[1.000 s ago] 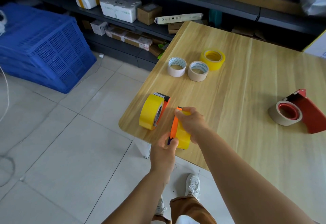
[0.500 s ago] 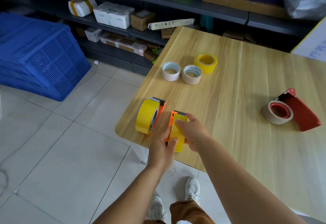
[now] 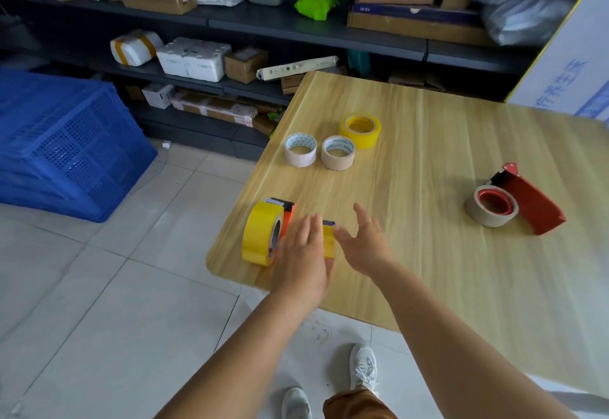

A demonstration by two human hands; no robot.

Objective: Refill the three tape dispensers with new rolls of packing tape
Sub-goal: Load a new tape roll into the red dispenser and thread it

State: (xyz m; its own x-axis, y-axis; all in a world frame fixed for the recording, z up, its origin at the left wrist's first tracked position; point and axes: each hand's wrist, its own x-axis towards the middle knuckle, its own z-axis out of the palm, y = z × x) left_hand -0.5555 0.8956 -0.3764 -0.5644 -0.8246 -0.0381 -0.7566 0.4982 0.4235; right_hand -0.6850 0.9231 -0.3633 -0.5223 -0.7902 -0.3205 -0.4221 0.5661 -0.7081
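An orange dispenser with a yellow roll [image 3: 260, 233] stands on edge near the near left corner of the wooden table [image 3: 428, 254]. Right beside it stands a second yellow-loaded dispenser [image 3: 329, 241], mostly hidden between my hands. My left hand [image 3: 304, 258] and my right hand [image 3: 364, 242] flank it with fingers straight, holding nothing. A red dispenser with a beige roll [image 3: 512, 205] lies at the right. Three loose rolls lie flat further back: white [image 3: 300, 149], beige [image 3: 338, 153] and yellow [image 3: 360, 131].
A stack of blue crates [image 3: 66, 145] stands on the tiled floor to the left. Dark shelves [image 3: 296, 23] with boxes and parcels run behind the table. A white board [image 3: 573, 66] leans at the far right. My shoes [image 3: 362, 366] show below the table edge.
Both hands have let go of the second yellow dispenser, which now stands on the table, and their fingers have spread. The view has tilted up a little.
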